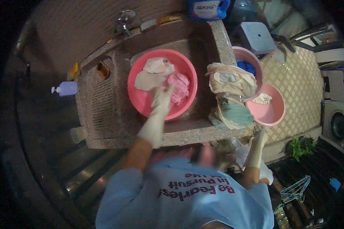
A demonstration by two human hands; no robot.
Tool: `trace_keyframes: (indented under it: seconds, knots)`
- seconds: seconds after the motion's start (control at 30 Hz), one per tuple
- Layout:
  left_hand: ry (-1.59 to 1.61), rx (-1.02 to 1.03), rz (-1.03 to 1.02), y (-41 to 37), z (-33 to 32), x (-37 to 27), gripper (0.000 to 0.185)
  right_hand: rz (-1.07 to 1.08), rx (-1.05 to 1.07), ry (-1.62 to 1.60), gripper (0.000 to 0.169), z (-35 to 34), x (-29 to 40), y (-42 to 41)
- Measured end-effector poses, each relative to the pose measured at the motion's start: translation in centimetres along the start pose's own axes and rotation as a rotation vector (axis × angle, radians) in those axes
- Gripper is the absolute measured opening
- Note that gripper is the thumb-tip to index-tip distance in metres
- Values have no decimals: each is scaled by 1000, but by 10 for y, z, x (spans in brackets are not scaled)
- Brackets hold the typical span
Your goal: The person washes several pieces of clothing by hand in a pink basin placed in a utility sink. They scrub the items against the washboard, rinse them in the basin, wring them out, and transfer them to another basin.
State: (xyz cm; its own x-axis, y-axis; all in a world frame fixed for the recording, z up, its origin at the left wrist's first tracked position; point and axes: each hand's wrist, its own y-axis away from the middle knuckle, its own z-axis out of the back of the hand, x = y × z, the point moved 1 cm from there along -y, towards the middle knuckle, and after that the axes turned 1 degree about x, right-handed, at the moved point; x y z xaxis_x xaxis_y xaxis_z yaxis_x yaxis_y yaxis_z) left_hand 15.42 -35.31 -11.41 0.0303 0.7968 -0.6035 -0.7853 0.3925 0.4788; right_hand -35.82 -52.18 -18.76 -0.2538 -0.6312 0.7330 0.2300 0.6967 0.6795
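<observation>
My left hand (pixel 161 97), in a pale rubber glove, reaches into a bright pink plastic basin (pixel 191 106) inside a stone sink. Blurred fingertips lie at the lower edge of a whitish cloth (pixel 150 80), beside a crumpled pink cloth (pixel 178 88); whether they grip anything is unclear. Lower right, my gloved right hand (pixel 259 132) is just below the rim of a light pink basin (pixel 266 113) holding a small white cloth (pixel 262 98). I cannot tell whether it touches that rim. A cream cloth bundle (pixel 232 80) and a pale green cloth (pixel 235 113) rest by the sink's right edge.
A chrome tap (pixel 125 23) stands behind the sink (pixel 172 138), with a ribbed washboard (pixel 103 106) at left. Beyond are a purple pump bottle (pixel 68 88), a blue detergent jug (pixel 207 10), a plastic stool (pixel 258 35), another pink basin (pixel 259 68) and hangers (pixel 296 190).
</observation>
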Motion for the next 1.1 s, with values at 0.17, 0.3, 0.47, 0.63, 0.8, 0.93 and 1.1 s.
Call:
trace_keyframes:
  seconds: [0.17, 0.3, 0.47, 0.63, 0.8, 0.93, 1.1]
  knots:
    - [-124, 240, 7, 7, 4, -26, 57, 420, 0, 128, 38, -53, 73, 109]
    - [328, 148, -68, 6, 100, -10, 18, 596, 129, 191, 41, -124, 116, 196]
    - [670, 343, -315, 42, 223, -54, 7, 945, 697, 664, 49, -265, 102, 283]
    - [766, 290, -580, 94, 308, -79, 8, 1166, 1041, 1036, 69, -409, -20, 351]
    - [914, 53, -657, 129, 390, -68, 14, 830, 1241, 1342, 45, -456, -142, 302]
    - [1150, -193, -693, 126, 429, -19, 17, 913, 1136, 987, 29, -470, -152, 280]
    - [1245, -296, -394, 119, 439, 105, 22, 1005, 1106, 863, 37, -508, -48, 425]
